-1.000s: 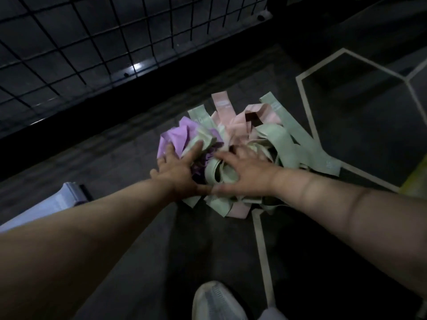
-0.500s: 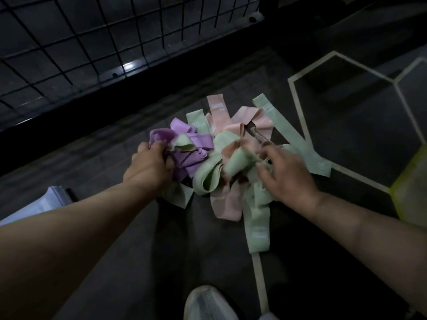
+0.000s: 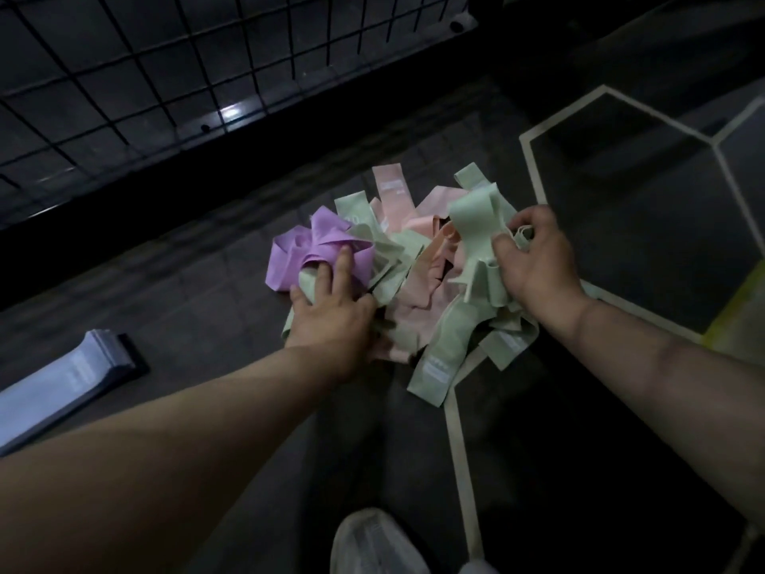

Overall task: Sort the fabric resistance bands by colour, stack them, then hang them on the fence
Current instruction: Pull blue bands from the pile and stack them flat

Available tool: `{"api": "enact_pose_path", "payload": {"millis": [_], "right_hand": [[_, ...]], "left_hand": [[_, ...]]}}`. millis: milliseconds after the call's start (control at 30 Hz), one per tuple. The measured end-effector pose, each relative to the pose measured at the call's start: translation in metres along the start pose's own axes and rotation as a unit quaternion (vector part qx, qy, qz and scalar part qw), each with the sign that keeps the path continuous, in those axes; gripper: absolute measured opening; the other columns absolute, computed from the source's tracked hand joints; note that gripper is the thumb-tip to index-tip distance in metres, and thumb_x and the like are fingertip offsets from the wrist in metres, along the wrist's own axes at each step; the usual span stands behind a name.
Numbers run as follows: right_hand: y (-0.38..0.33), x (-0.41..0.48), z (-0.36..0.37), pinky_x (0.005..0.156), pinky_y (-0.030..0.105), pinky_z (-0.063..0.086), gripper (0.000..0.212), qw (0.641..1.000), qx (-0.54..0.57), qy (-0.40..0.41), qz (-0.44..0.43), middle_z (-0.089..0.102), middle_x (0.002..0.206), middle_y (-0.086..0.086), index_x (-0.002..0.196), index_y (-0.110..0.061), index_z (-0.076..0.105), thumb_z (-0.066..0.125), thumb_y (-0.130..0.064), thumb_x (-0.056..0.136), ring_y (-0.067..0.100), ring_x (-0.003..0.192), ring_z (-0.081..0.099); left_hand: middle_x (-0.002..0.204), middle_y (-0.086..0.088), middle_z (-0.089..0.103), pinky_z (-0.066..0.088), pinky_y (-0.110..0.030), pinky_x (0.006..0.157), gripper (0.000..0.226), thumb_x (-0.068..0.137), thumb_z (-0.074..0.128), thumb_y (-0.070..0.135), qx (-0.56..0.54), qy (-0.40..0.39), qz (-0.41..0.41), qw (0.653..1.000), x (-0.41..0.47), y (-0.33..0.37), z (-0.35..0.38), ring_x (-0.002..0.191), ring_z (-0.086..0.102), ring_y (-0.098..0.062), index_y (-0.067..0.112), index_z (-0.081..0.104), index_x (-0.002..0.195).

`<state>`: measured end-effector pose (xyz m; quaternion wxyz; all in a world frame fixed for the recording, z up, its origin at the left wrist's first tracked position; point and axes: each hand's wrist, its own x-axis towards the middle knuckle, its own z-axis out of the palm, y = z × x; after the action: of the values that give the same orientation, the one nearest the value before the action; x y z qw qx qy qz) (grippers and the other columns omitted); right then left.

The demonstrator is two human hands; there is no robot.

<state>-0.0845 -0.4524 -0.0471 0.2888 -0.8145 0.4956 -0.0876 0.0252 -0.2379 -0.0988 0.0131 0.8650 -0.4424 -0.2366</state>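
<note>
Here's the pile, a tangle of bands on the floor just short of the fence, with the colours knotted together. Purple bands bunch at the left edge, pink bands run through the middle, and green bands are spread everywhere, several trailing toward the camera.

The right hand has its fingers curled round a fistful of green bands and lifts them above the heap, which looks like an effort to draw one colour out of the knot. The left hand lies flat with fingers straight and spread. It presses on purple and green and grips nothing, and I'd say it is pinning the rest down so only the green comes away.

So sorting is under way and this heap is far from separated. Expect snags, since green loops thread under the pink and a hard pull could drag other colours along.

Off to the left, well apart, a blue stack lies flat and squared on the floor, which looks like one colour dealt with. Nothing hangs on the visible part of the fence. A pale line runs under the pile's near edge, and a shoe shows at the bottom.
</note>
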Motion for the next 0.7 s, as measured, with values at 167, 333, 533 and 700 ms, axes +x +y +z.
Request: {"api": "enact_pose_path", "payload": {"millis": [167,333,533,700], "right_hand": [[-0.001,0.011,-0.002,0.076,0.03,0.045,0.011,0.998,-0.048,-0.042,-0.026,0.057,0.1,-0.004,0.099,-0.025,0.053,0.059,-0.026,0.09,0.018,0.086,0.055],[-0.001,0.017,-0.006,0.081,0.024,0.039,0.011,0.998,-0.046,-0.045,-0.025,0.055,0.106,-0.004,0.101,-0.021,0.057,0.058,-0.016,0.092,0.016,0.097,0.053],[-0.017,0.003,0.003,0.091,0.036,0.049,0.028,0.981,-0.13,-0.133,-0.052,0.058,0.116,0.001,0.12,-0.03,0.055,0.059,-0.026,0.092,0.025,0.105,0.058],[-0.037,-0.013,0.016,0.118,0.048,0.015,0.067,0.949,-0.255,-0.144,-0.116,0.0,0.159,0.01,0.144,-0.046,0.028,0.063,-0.043,0.088,0.037,0.144,0.019]], "left_hand": [[0.154,-0.004,0.027,0.041,-0.045,0.102,0.037,0.095,0.048,0.037,-0.263,0.094,-0.139,0.95,0.007,-0.033,-0.032,0.128,0.043,-0.033,0.025,0.049,0.13],[0.134,-0.027,0.041,0.033,-0.029,0.094,0.031,0.099,0.04,0.018,-0.307,0.213,-0.167,0.912,0.023,-0.062,-0.049,0.111,0.045,-0.029,-0.003,0.051,0.118],[0.131,-0.018,0.044,0.031,-0.019,0.1,0.023,0.098,0.044,0.023,-0.316,0.216,-0.066,0.922,0.021,-0.051,-0.043,0.113,0.047,-0.026,0.009,0.058,0.11],[0.156,-0.01,0.028,0.036,-0.043,0.112,0.039,0.095,0.053,0.027,-0.216,0.079,0.138,0.963,0.015,-0.03,-0.034,0.14,0.036,-0.028,0.023,0.057,0.134]]}}
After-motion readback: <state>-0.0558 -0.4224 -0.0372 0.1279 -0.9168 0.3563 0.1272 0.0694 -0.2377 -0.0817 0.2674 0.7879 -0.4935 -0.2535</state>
